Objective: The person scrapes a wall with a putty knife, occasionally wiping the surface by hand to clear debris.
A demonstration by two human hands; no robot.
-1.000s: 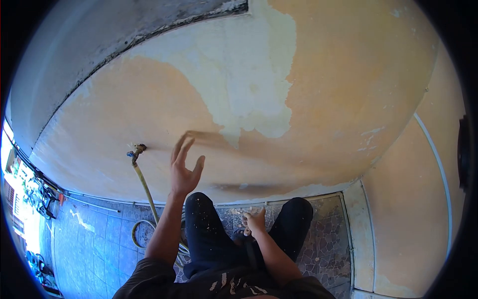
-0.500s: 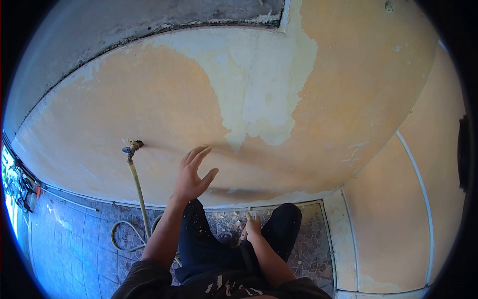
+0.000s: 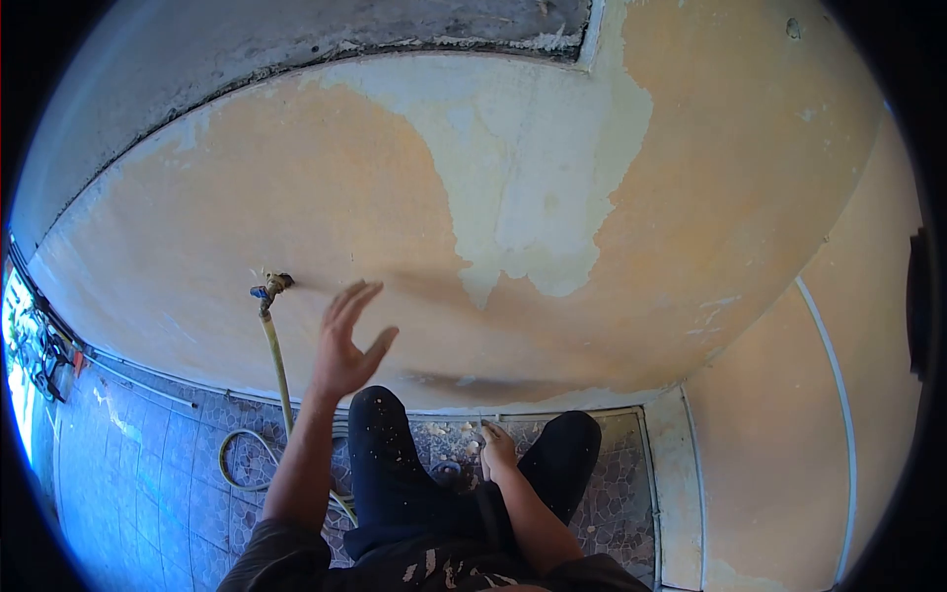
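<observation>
My left hand (image 3: 347, 345) is raised in front of the orange-painted wall (image 3: 326, 187), fingers stretched and thumb apart, with nothing in it. To its left, a tap (image 3: 270, 289) with a blue handle juts from the wall, and a pale hose (image 3: 277, 365) hangs from it. Low between my knees, my right hand (image 3: 500, 454) is closed, its fingers curled around something slim that I cannot make out. Pale flakes (image 3: 464, 430) lie on the floor just beyond that hand. A large pale patch (image 3: 533, 187) of bared wall spreads above both hands.
The hose loops over the tiled floor (image 3: 178, 474) at the left. A small dark round thing (image 3: 447, 472) sits between my legs. The wall meets another wall (image 3: 769, 424) at the right. A grey recess (image 3: 326, 30) runs along the top left.
My left hand has moved left and stays spread, closer to the tap in view. My right hand has stayed low between the knees, turning slightly. The view has shifted a little.
</observation>
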